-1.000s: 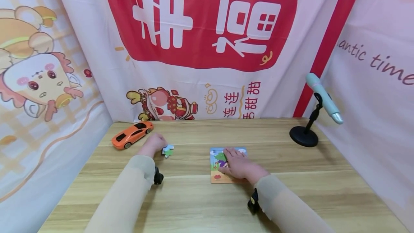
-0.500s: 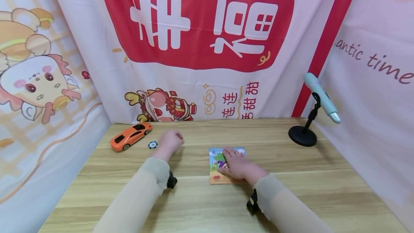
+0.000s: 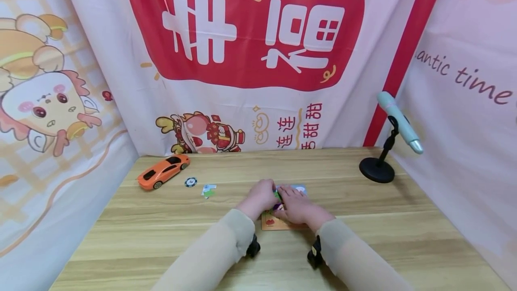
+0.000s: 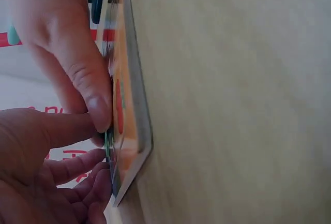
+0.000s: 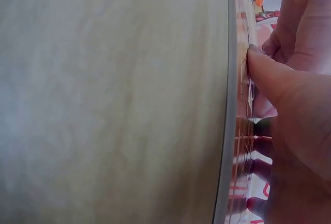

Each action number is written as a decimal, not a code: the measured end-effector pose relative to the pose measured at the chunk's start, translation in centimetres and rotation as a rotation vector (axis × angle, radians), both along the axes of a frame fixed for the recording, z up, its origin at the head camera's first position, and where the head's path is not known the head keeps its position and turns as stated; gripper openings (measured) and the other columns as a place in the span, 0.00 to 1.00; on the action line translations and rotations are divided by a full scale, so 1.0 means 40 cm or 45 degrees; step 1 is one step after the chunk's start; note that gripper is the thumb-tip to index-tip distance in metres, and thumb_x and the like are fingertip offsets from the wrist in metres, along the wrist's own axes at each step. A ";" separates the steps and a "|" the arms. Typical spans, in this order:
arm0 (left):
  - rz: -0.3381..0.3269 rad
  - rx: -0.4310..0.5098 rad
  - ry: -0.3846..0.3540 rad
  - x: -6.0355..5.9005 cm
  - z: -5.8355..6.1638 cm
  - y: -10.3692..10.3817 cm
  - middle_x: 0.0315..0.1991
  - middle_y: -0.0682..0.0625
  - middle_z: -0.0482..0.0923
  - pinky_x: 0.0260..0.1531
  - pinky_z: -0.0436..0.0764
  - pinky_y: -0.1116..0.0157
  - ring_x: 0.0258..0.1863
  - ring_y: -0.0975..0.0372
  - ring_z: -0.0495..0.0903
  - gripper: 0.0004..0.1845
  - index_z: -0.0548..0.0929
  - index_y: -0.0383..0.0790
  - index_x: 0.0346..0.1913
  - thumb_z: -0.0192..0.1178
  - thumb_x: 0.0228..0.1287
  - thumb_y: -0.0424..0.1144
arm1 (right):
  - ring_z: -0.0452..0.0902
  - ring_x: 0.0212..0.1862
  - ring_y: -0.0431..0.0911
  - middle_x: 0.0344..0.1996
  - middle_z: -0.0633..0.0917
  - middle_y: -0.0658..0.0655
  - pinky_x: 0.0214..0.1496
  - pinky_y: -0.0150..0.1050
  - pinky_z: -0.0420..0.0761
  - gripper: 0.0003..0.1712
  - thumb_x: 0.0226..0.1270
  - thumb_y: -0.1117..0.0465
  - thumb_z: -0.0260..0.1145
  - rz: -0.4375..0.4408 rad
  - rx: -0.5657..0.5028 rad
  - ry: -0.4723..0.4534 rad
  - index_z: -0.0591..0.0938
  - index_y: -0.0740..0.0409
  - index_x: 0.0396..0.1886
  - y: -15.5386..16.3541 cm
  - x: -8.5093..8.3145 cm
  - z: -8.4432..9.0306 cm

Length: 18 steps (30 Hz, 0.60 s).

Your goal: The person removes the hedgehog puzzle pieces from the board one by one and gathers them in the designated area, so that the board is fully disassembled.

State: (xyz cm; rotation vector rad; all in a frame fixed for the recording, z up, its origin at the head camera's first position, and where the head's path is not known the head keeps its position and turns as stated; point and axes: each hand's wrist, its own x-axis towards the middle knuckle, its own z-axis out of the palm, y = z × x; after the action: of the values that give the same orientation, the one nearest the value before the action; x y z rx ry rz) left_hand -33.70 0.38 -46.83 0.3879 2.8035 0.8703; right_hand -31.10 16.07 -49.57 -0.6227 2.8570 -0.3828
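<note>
Puzzle (image 3: 278, 223) — seemingly mostly filled | remaining: at least one loose piece (image 3: 208, 189) on bench (image 3: 101, 237) | right hand (image 3: 300, 207) resting flat | left hand (image 3: 262, 195) — grip unclear

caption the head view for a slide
Left hand and flat right hand at a puzzle, toy car and chip to the left, mic to the right.

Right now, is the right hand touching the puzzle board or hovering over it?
Touching. The right wrist view shows the right hand with its thumb and fingertips meeting the face of the puzzle board, no gap between.
</note>
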 end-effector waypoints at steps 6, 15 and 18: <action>0.040 -0.004 -0.052 -0.002 -0.001 0.016 0.37 0.48 0.74 0.39 0.76 0.57 0.35 0.55 0.74 0.16 0.79 0.38 0.44 0.71 0.58 0.42 | 0.46 0.76 0.59 0.76 0.53 0.62 0.72 0.56 0.52 0.54 0.65 0.35 0.64 -0.057 -0.130 -0.075 0.54 0.61 0.78 0.031 0.019 0.023; 0.088 0.071 -0.089 -0.007 -0.014 0.012 0.36 0.48 0.75 0.37 0.76 0.57 0.35 0.55 0.74 0.17 0.77 0.40 0.43 0.73 0.56 0.40 | 0.45 0.76 0.59 0.77 0.52 0.62 0.73 0.55 0.50 0.60 0.60 0.31 0.65 -0.175 -0.126 -0.112 0.53 0.62 0.78 0.065 0.040 0.031; 0.098 0.092 -0.090 -0.008 -0.016 0.012 0.36 0.48 0.75 0.36 0.76 0.58 0.35 0.55 0.74 0.17 0.76 0.40 0.44 0.72 0.57 0.39 | 0.43 0.76 0.59 0.77 0.50 0.62 0.73 0.57 0.49 0.61 0.59 0.30 0.64 -0.207 -0.131 -0.125 0.52 0.62 0.78 0.065 0.043 0.029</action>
State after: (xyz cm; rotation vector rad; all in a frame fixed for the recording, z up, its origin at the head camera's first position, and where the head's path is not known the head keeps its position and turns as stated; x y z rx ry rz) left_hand -34.02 0.85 -47.49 0.2561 2.7443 0.9844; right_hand -29.39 18.66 -48.40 -0.3779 2.8158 -0.5718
